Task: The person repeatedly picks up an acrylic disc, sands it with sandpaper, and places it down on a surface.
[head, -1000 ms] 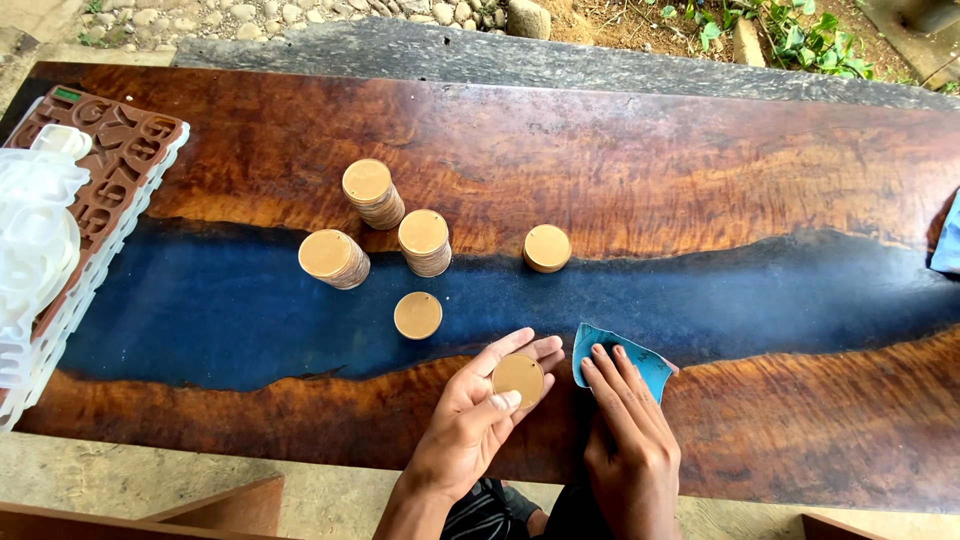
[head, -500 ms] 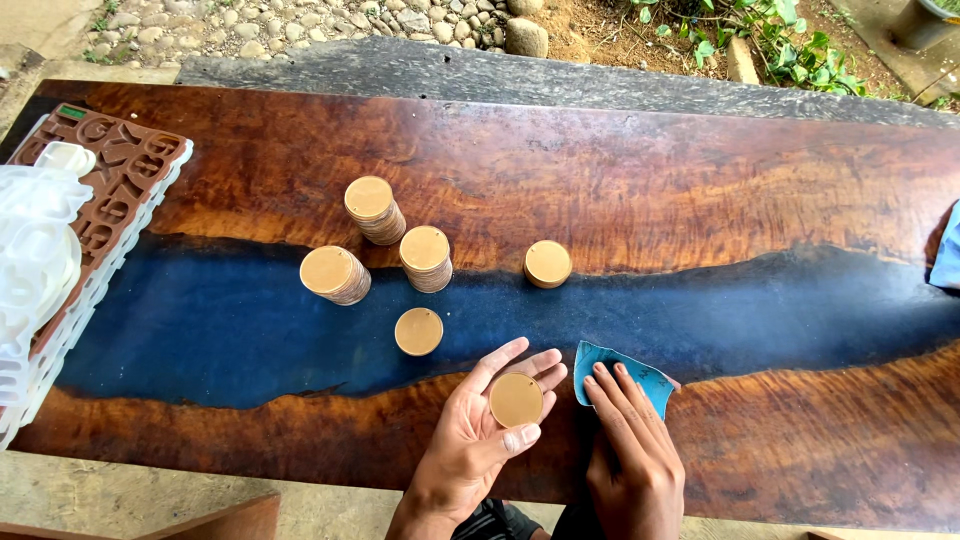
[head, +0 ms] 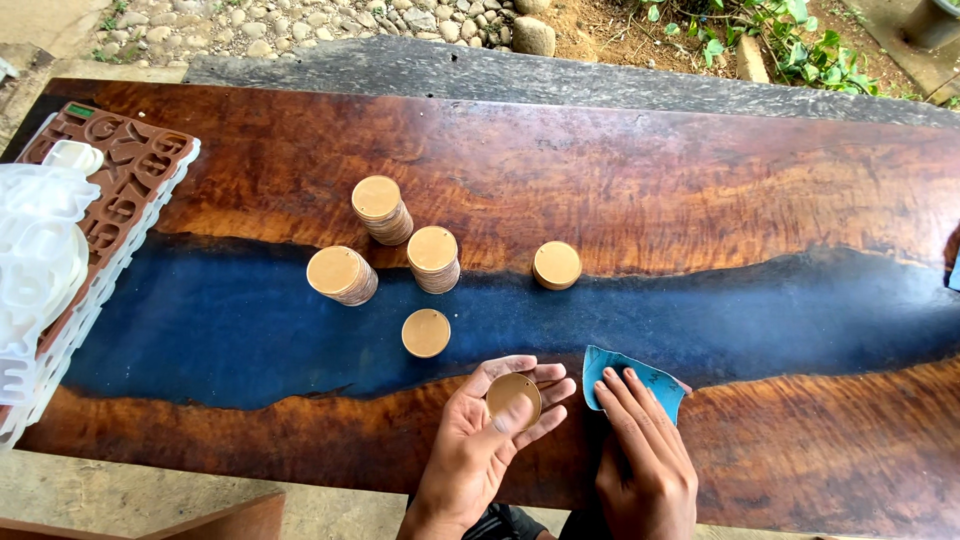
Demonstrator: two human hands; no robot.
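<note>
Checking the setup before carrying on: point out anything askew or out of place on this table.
Two disc stacks lean: the back one and the left one tilt rather than stand straight. The blue sheet under the right hand curls up at its far edge. Nothing spilled or broken.

Soft, even daylight is falling across the whole scene, outdoors and bright, with no harsh sun. The glossy table (head: pixel 700 190) is throwing back a pale sheen along its far half, and the blue strip (head: pixel 230 330) is reflecting a dull glow. Shadows are staying faint and short, just thin dark rims hugging the discs (head: pixel 432 258). Focus is holding crisp from centre to the gravel. The wide lens is bending the table edges outward. The white moulds (head: pixel 35 240) are nearly washing out at the left.
</note>
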